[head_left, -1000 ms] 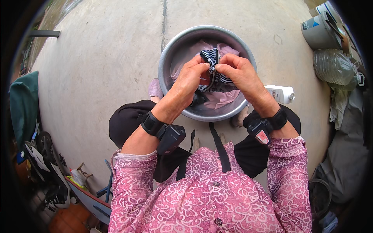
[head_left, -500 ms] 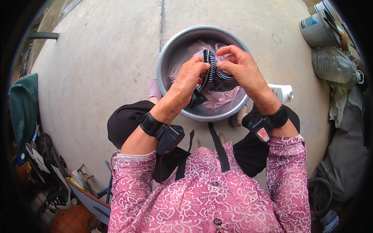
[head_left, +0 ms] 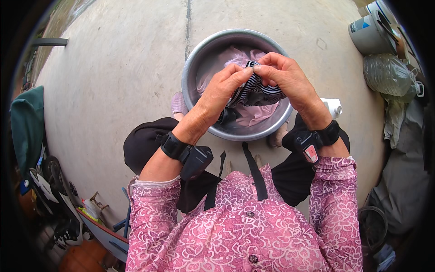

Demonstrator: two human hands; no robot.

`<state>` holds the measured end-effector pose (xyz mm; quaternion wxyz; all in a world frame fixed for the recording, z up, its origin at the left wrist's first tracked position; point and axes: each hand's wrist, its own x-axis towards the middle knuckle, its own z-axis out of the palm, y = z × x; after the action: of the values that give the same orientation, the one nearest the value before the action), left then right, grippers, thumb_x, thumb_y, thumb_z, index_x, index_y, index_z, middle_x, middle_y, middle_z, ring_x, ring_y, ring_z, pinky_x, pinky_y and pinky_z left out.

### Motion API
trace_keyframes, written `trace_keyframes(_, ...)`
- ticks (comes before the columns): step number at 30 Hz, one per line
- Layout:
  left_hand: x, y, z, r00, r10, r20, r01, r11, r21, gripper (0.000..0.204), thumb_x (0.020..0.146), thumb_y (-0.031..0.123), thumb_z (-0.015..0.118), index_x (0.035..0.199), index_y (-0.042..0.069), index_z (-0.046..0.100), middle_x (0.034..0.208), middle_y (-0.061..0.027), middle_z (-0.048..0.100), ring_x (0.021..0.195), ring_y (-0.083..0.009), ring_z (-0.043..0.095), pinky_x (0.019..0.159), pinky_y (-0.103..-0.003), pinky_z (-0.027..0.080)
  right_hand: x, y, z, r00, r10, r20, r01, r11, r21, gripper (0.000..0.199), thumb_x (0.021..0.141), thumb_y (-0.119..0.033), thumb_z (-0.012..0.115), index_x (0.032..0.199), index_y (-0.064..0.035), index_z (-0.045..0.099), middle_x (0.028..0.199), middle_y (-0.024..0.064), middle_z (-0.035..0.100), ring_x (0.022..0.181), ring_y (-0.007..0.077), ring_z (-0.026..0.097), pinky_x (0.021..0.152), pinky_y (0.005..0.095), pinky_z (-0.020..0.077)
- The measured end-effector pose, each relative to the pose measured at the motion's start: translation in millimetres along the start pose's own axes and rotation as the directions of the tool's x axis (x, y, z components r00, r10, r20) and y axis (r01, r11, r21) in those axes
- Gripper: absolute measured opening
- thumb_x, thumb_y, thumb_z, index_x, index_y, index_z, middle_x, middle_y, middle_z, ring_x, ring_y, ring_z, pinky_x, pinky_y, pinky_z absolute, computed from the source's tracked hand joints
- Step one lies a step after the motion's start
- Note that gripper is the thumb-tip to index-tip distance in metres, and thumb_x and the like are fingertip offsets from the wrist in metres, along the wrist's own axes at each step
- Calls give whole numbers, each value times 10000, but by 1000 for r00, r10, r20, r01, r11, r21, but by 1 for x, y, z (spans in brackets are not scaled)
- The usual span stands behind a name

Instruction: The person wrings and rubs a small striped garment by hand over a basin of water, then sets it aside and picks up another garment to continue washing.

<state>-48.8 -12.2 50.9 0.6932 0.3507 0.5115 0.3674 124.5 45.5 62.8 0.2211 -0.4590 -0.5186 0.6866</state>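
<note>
Over a round metal basin (head_left: pixel 186 90), a black-and-white striped garment (head_left: pixel 267 92) hangs bunched between my hands. My left hand (head_left: pixel 217 89) pinches its upper edge with thumb and fingers. Close beside it, my right hand (head_left: pixel 288 80) grips the same cloth, the two sets of fingertips almost meeting at the top. Under the garment, pink cloth (head_left: pixel 257 115) lies in the basin, with a dark item (head_left: pixel 228 116) near its front left side. The garment's exact kind cannot be made out.
A white bottle (head_left: pixel 334 108) lies right of the basin. A grey bucket (head_left: pixel 369 36) and a large clear plastic jug (head_left: pixel 385 76) stand at the far right. Dark green cloth (head_left: pixel 28 122) hangs at the left. My feet flank the basin on the concrete floor (head_left: pixel 104 81).
My hands have come together at the garment's upper edge; my right fingers now meet the left ones. The striped cloth has shifted slightly right and its edge has folded over.
</note>
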Motion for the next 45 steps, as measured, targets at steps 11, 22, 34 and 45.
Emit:
trace_keyframes(11,-1,-7,2,994,103,43,-102,995,-24,218,927,275,497,973,68,550,841,41,568,773,-15,487,693,-177,380,-1,1,0,997,-67,-30,66,998,-13,159,799,-116,602,912,-6,594,758,15,566,697,84,514,643,213,421)
trace_keyframes(22,1,-8,0,999,47,2,-47,998,-32,208,923,259,499,930,63,568,817,35,578,725,-13,509,647,-162,404,1,1,1,995,-44,-93,42,999,-17,162,851,-146,566,927,-14,621,708,-11,564,655,49,493,608,182,390)
trace_keyframes(34,-1,2,-3,987,137,-85,-140,990,-33,211,923,245,478,916,50,556,779,32,547,692,-14,479,604,-168,387,2,-2,-2,983,-121,-137,112,991,-72,401,795,-225,666,1100,4,544,852,76,607,790,132,572,704,244,463)
trace_keyframes(45,3,2,-36,964,259,-68,-267,938,-220,174,921,212,480,862,79,574,795,33,556,779,-28,475,750,-190,369,-3,7,-6,988,-142,55,133,629,-766,459,685,-107,729,1113,-58,571,664,-17,479,611,63,468,542,218,394)
